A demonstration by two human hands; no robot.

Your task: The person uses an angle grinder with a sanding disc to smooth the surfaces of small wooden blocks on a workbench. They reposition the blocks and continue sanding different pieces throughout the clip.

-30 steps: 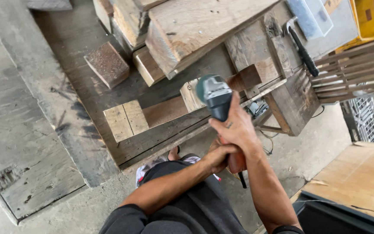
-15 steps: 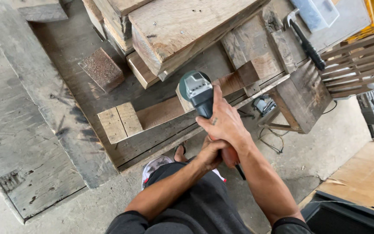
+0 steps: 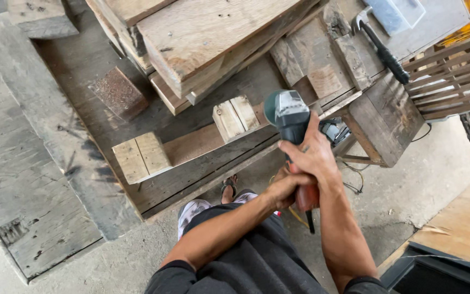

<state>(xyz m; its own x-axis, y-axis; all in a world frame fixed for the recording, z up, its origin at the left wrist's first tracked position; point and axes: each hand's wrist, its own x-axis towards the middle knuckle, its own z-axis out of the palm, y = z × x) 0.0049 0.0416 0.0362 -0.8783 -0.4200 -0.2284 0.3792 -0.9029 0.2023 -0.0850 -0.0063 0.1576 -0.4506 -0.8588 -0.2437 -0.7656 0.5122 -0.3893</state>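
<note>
A teal and grey angle grinder [image 3: 288, 113] with a red rear end is held upright over the front edge of a worn wooden bench [image 3: 82, 71]. My right hand [image 3: 312, 158] wraps its body just below the head. Lower down, my left hand [image 3: 283, 188] clasps the rear of the tool by the red part. In front of the grinder, on the bench, lies a reddish plank [image 3: 194, 144] with a pale wooden block on each end [image 3: 141, 157] [image 3: 236, 117].
Stacked thick planks [image 3: 208, 38] fill the bench's back. A rusty-topped block [image 3: 119, 92] lies at left. A hammer [image 3: 379, 46] rests at the right, beside a slatted crate [image 3: 452, 76]. My sandalled foot [image 3: 228, 188] shows on the concrete floor, and a cardboard sheet [image 3: 463, 228] lies at lower right.
The grinder and both hands have shifted a little to the left and back toward the plank; the view has tilted so the bench appears lower and nearer.
</note>
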